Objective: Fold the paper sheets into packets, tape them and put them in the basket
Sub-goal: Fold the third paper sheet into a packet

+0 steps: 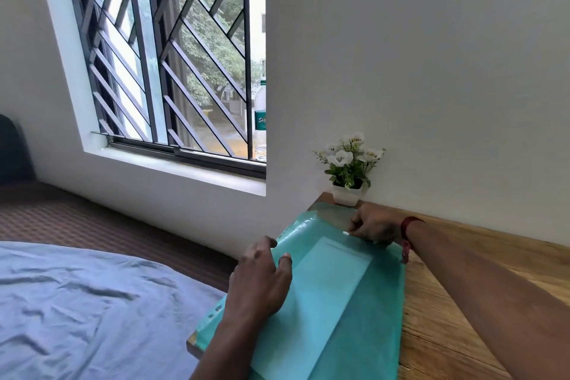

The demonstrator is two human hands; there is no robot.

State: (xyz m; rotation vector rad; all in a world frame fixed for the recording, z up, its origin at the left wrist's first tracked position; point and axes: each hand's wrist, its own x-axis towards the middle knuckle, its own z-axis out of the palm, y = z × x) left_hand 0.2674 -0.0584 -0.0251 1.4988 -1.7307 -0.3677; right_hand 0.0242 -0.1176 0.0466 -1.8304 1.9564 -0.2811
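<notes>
The work looks early: one teal paper sheet [364,311] lies flat on the wooden table [481,302], filling its left end at about 6 o'clock in the view, with a paler panel of paper [320,302] lying over its middle, which I judge to be a flap already turned in. No finished packet, no tape roll and no basket can be seen, so taping and dropping into the basket appear still to come.

At about 7 o'clock the left hand [262,278] lies palm down on the sheet's left margin, its fingers [285,257] loosely spread and bent, tips pressing the near edge of the pale panel. It grips nothing; it only holds the paper flat.

At about 4 o'clock from the flower pot [347,193], the right hand [374,227] sits at the sheet's far end, fingers curled together. They seem to pinch the far edge or a small pale strip; which one I cannot tell.
</notes>
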